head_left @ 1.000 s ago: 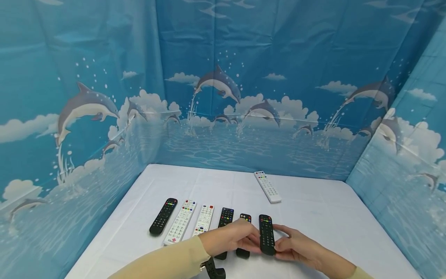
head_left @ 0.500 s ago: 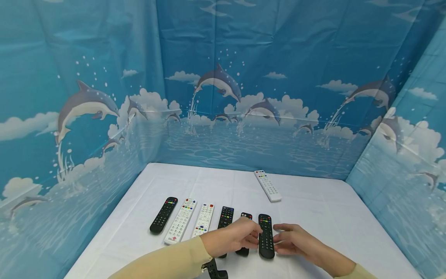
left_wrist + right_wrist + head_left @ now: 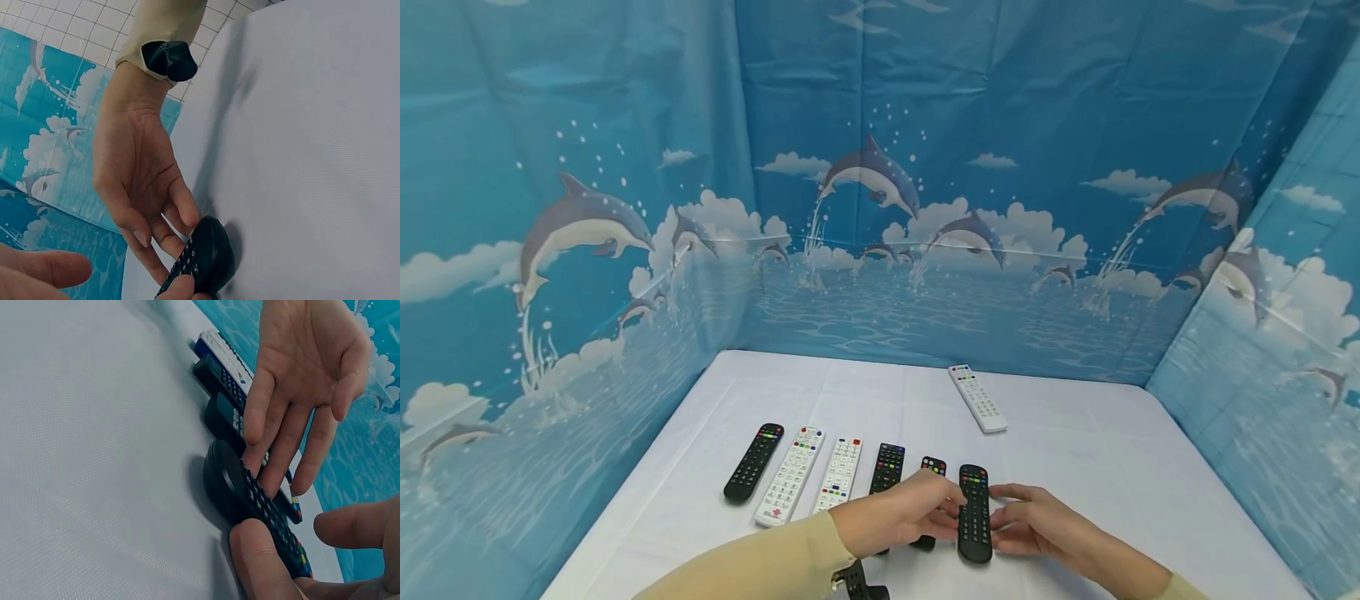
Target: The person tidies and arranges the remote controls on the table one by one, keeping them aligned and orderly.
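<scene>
A black remote control [image 3: 974,517] with coloured buttons near its top lies upright in line on the white table, between my two hands. My left hand [image 3: 910,507] is at its left side, fingertips by the edge, and it covers parts of the neighbouring remotes. On the other side my right hand [image 3: 1037,525] has its fingers extended toward the remote's right edge. Fingertips of both hands reach the black remote [image 3: 228,481] in the right wrist view, where the left hand [image 3: 306,369] appears palm-on with loose fingers. Neither hand wraps round it.
Left of it is a row of remotes: a black remote [image 3: 754,463], two white remotes [image 3: 790,477] and two more black ones [image 3: 887,467], partly hidden. A white remote [image 3: 977,400] lies apart near the back edge. Dolphin-print curtains [image 3: 880,308] enclose the table's back and sides.
The black remote has shifted slightly toward me and lies flatter. My right thumb and fingers have let go of its side and straightened; the left fingers moved up along its edge.
</scene>
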Motion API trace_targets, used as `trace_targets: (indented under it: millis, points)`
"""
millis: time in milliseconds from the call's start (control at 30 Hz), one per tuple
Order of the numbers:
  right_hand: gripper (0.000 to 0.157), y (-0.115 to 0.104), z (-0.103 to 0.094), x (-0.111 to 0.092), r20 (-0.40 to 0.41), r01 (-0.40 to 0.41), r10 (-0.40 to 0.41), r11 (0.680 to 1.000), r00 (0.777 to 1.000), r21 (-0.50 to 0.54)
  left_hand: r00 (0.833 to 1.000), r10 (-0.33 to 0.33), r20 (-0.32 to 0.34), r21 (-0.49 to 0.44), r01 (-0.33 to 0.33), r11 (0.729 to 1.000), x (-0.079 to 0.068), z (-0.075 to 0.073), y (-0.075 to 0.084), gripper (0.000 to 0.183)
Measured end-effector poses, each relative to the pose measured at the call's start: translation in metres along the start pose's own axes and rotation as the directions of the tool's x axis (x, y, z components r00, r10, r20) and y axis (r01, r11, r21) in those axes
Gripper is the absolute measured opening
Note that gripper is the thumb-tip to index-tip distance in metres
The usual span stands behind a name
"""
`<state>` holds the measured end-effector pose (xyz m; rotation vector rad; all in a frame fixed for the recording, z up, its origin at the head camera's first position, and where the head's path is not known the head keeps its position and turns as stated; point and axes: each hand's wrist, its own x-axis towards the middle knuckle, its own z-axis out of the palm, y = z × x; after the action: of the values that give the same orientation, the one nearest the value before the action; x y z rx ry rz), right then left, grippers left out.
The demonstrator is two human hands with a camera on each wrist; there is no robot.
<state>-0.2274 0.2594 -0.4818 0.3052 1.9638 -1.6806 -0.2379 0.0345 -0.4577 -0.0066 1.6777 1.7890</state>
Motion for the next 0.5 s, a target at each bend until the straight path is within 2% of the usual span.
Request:
trace_targets:
  millis: [100, 300, 500]
  points:
    - [0.067, 0.0007, -0.0016, -0.0001, 0.010, 0.007, -0.007, 1.000, 1.000, 0.004, 1.000, -0.003, 0.001, -0.001, 0.003, 1.000, -0.0001, 0.0006, 0.0012, 0.029]
    - [0.067, 0.0011, -0.0049, 0.0015, 0.019, 0.021, -0.021, 1.000, 1.000, 0.013, 1.000, 0.013, -0.013, 0.016, -0.013, 1.000, 0.0019, 0.0013, 0.0044, 0.064]
    - [0.066, 0.0010, -0.0066, 0.0015, 0.024, 0.024, -0.024, 1.000, 0.999, 0.010, 0.999, 0.014, -0.033, 0.012, -0.013, 1.000, 0.0031, 0.0018, 0.0042, 0.067]
